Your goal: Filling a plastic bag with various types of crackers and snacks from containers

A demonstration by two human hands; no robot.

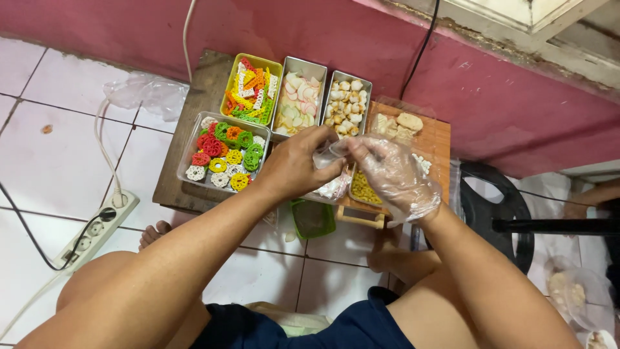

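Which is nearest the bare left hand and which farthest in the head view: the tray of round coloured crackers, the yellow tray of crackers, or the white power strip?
From the left hand:
1. Tray of round coloured crackers, just to its left on the low table.
2. Yellow tray of crackers, behind that, toward the wall.
3. White power strip, far left on the floor tiles.

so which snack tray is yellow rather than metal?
The back-left tray, holding multicoloured stick crackers; the two to its right are bare metal.
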